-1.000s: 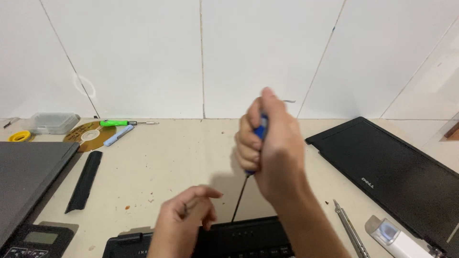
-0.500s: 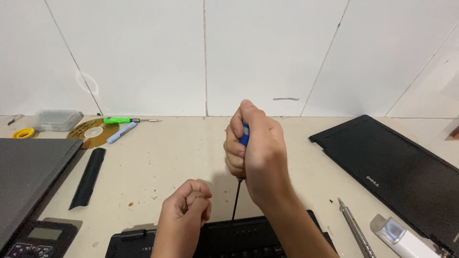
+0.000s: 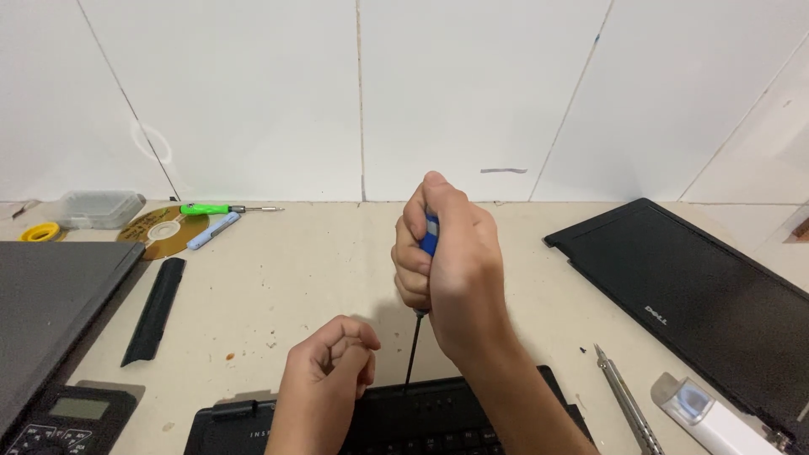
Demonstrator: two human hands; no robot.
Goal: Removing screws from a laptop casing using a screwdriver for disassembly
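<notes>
My right hand [image 3: 451, 261] is closed around a blue-handled screwdriver [image 3: 430, 234], held upright. Its thin dark shaft [image 3: 413, 350] runs down to the top edge of a black laptop base [image 3: 388, 417] at the near edge of the table. My left hand [image 3: 327, 366] is curled into a loose fist just left of the shaft, resting at the laptop's upper edge. Whether it pinches anything small is hidden by the fingers.
A black laptop lid [image 3: 699, 295] lies at right, with a metal tool [image 3: 624, 400] and a white device [image 3: 708, 417] near it. At left are a grey laptop [image 3: 50, 295], a black battery bar [image 3: 156, 307], a calculator [image 3: 63, 417], a disc [image 3: 164, 229], a green screwdriver [image 3: 215, 208] and a clear box [image 3: 101, 208].
My right hand with the screwdriver has shifted left and slightly down. My left hand's fingers have curled from half open into a fist beside the shaft.
</notes>
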